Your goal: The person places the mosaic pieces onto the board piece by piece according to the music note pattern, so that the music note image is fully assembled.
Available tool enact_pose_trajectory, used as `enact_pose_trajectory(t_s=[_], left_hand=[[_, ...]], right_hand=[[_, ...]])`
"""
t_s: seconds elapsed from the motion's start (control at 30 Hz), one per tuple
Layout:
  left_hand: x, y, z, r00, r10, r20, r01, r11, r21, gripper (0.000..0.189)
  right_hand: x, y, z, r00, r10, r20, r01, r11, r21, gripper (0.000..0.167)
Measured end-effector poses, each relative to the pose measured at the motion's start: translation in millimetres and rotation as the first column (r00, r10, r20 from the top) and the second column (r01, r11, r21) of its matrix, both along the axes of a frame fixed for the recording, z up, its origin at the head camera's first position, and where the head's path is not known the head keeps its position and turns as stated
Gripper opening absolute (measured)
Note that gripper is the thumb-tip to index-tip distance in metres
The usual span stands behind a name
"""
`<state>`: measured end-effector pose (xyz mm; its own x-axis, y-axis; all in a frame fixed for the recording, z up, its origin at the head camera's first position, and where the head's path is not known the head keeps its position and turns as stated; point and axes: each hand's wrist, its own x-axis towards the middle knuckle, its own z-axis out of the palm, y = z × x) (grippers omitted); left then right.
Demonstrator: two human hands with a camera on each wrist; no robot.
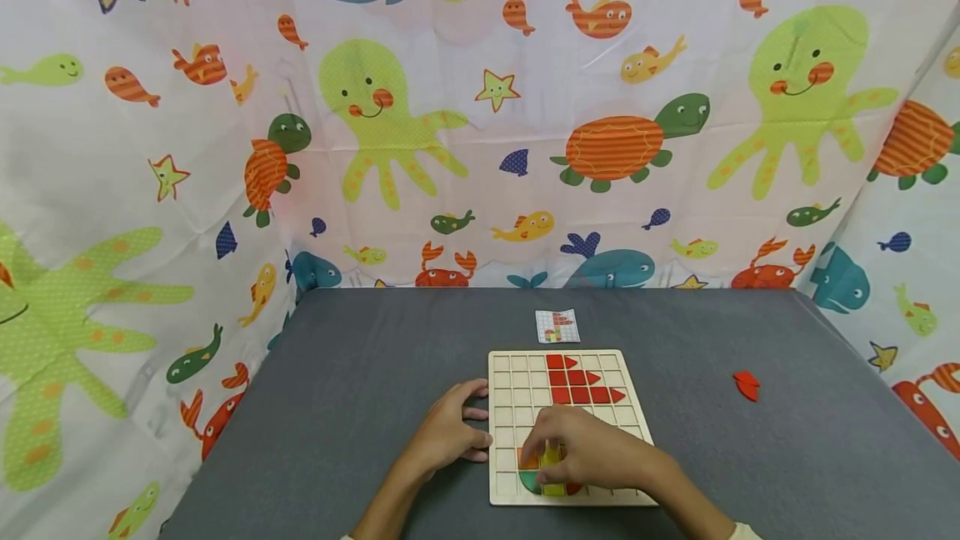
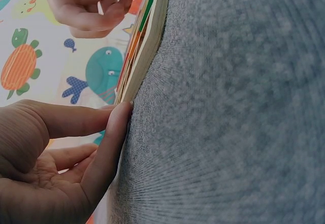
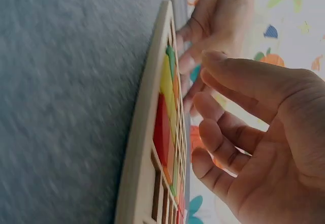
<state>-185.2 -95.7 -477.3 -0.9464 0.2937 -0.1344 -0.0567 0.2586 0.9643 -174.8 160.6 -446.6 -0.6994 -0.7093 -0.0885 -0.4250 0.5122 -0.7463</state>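
Note:
A wooden grid board (image 1: 503, 415) lies on the table, its left edge touched by the fingers of my left hand (image 1: 442, 433). The left wrist view has that thumb and forefinger right at the board's rim (image 2: 152, 46). Over the lower part of the board hovers my right hand (image 1: 592, 444), fingers loosely bent with nothing between them, as the right wrist view shows. Below it are an orange piece (image 1: 527, 458), a green rounded piece (image 1: 529, 482), yellow pieces (image 3: 166, 82) and a red piece (image 3: 161, 132), partly hidden in the head view. Red squares (image 1: 558, 395) and red pointed pieces (image 1: 617, 395) fill cells higher up.
Behind the board lies a small printed card (image 1: 557, 327) with a coloured grid pattern. Loose red pieces (image 1: 746, 385) rest to the right on the dark grey table (image 1: 360, 373). A curtain (image 1: 465, 257) with sea animals surrounds the table at the back and sides.

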Motion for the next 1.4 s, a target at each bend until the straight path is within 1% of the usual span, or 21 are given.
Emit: enact_pose_trajectory(t_s=[0.13, 0.27, 0.37, 0.5, 0.67, 0.73, 0.87, 0.97, 1.03, 1.17, 1.23, 1.4], left_hand=[[-0.4, -0.1, -0.8, 1.000, 0.002, 0.002, -0.002, 1.000, 0.001, 0.083], [-1.5, 0.0, -1.7, 1.000, 0.002, 0.009, -0.002, 1.000, 0.011, 0.084], [-1.8, 0.1, -2.0, 1.000, 0.002, 0.010, -0.002, 1.000, 0.009, 0.084], [-1.8, 0.4, -1.8, 1.000, 0.004, 0.011, -0.004, 1.000, 0.006, 0.084], [-1.2, 0.8, -0.9, 1.000, 0.008, 0.015, -0.008, 1.000, 0.006, 0.084], [-1.1, 0.8, -0.6, 1.000, 0.010, 0.016, -0.010, 1.000, 0.004, 0.084], [-1.2, 0.6, -0.9, 1.000, 0.012, 0.018, -0.012, 1.000, 0.001, 0.085], [-1.3, 0.3, -1.5, 1.000, 0.012, 0.018, -0.012, 1.000, 0.002, 0.085], [-1.3, 0.0, -1.8, 1.000, 0.011, 0.020, -0.012, 1.000, 0.003, 0.085], [-1.4, -0.4, -2.1, 1.000, 0.009, 0.027, -0.009, 1.000, 0.006, 0.085], [-1.3, -0.5, -2.0, 1.000, 0.008, 0.030, -0.008, 1.000, 0.008, 0.085], [-1.3, -0.4, -2.3, 0.999, 0.010, 0.031, -0.011, 1.000, 0.010, 0.085]], right_hand=[[-6.7, 10.3, 2.1, 0.998, -0.068, 0.016, 0.068, 0.997, -0.023, 0.017], [-13.5, 26.1, 4.5, 0.990, -0.134, -0.045, 0.132, 0.990, -0.043, 0.019], [-19.1, 41.4, 4.7, 0.976, -0.192, -0.102, 0.187, 0.981, -0.054, 0.019], [-26.5, 65.7, 3.7, 0.949, -0.280, -0.144, 0.271, 0.959, -0.078, 0.022], [-34.4, 96.7, 4.0, 0.911, -0.387, -0.142, 0.376, 0.921, -0.101, 0.028], [-36.8, 108.6, 3.5, 0.892, -0.428, -0.146, 0.417, 0.904, -0.099, 0.030], [-39.3, 131.4, 1.6, 0.847, -0.507, -0.161, 0.500, 0.862, -0.088, 0.033], [-40.6, 147.2, 0.2, 0.817, -0.548, -0.176, 0.543, 0.836, -0.080, 0.035], [-41.3, 157.2, -0.6, 0.803, -0.566, -0.188, 0.563, 0.823, -0.070, 0.035], [-41.3, 176.1, -3.3, 0.779, -0.598, -0.189, 0.602, 0.797, -0.043, 0.038], [-40.4, 185.8, -5.5, 0.772, -0.610, -0.179, 0.615, 0.788, -0.034, 0.040], [-37.6, 210.2, -10.5, 0.765, -0.628, -0.142, 0.629, 0.776, -0.040, 0.043]])
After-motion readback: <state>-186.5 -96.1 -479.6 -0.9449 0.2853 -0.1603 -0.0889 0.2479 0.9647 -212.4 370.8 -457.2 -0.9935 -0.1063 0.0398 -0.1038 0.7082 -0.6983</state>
